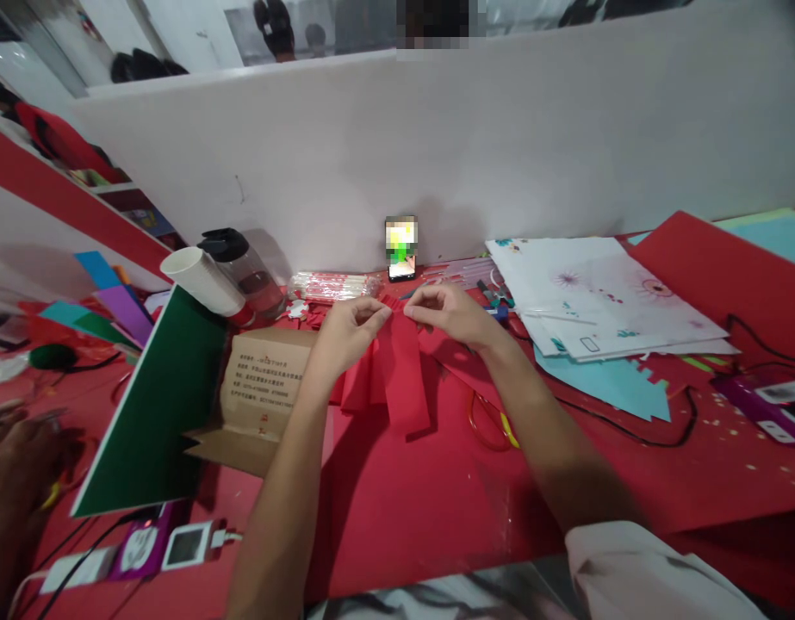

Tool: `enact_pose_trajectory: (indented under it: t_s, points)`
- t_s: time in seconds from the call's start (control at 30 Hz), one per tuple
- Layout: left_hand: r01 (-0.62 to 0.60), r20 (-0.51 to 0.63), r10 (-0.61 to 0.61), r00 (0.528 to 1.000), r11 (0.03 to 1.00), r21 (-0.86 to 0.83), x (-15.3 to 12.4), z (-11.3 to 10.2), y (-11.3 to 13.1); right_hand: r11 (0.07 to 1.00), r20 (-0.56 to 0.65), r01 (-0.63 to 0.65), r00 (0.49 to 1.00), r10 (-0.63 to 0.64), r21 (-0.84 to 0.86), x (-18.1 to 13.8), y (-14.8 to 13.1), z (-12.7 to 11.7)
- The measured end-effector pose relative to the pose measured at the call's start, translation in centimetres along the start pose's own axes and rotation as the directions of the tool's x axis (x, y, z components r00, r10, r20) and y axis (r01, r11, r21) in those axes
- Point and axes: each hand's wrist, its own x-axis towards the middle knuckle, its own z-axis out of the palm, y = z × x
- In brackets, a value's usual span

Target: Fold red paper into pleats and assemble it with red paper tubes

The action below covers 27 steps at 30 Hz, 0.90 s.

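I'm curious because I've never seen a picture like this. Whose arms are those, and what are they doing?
There's no robot here, just a person. One camera, worn on their head, looks forward and down past their arms. Their bare left hand and right hand pinch the top of a red strip. On the red table lie a brown paper bag and flowered white sheets. A phone stands in front of the white wall. At the far left is another person's hand.

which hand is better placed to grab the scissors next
Probably the right hand: it is nearer the scissors, which lie just beside its forearm. The left hand is farther left. Both pinch the red paper, so the right would have to let go.
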Motion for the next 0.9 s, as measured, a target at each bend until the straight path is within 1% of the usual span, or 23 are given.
enact_pose_trajectory:
  t_s: [0.27, 0.37, 0.5, 0.67, 0.77, 0.9]
  points:
    - [-0.054, 0.044, 0.051, 0.998, 0.996, 0.067, 0.3, 0.2, -0.6, 0.997, -0.002, 0.04, 0.999, -0.041, -0.059, 0.0, 0.2, 0.4]
    - [-0.073, 0.038, 0.069, 0.997, 0.99, 0.117, 0.3, 0.3, -0.7, 0.996, -0.016, 0.044, 0.999, -0.045, -0.072, 0.1, 0.3, 0.6]
    - [-0.067, 0.014, 0.066, 0.998, 0.981, 0.18, 0.4, 0.6, -1.2, 0.993, 0.012, 0.047, 0.999, -0.046, -0.111, 0.1, 0.3, 0.6]
    - [-0.026, -0.037, 0.03, 0.999, 0.992, 0.123, 0.6, 0.6, -2.0, 0.976, 0.012, 0.046, 0.999, -0.045, -0.213, 0.1, 0.1, 0.2]
    - [0.003, -0.035, 0.0, 0.999, 0.997, 0.076, 0.6, 0.5, -2.3, 0.968, 0.0, 0.038, 0.999, -0.039, -0.248, 0.1, 0.2, 0.0]
    - [0.007, -0.041, -0.005, 0.999, 0.997, 0.073, 0.6, 0.4, -2.5, 0.957, 0.006, 0.04, 0.999, -0.04, -0.288, 0.2, 0.4, -0.1]
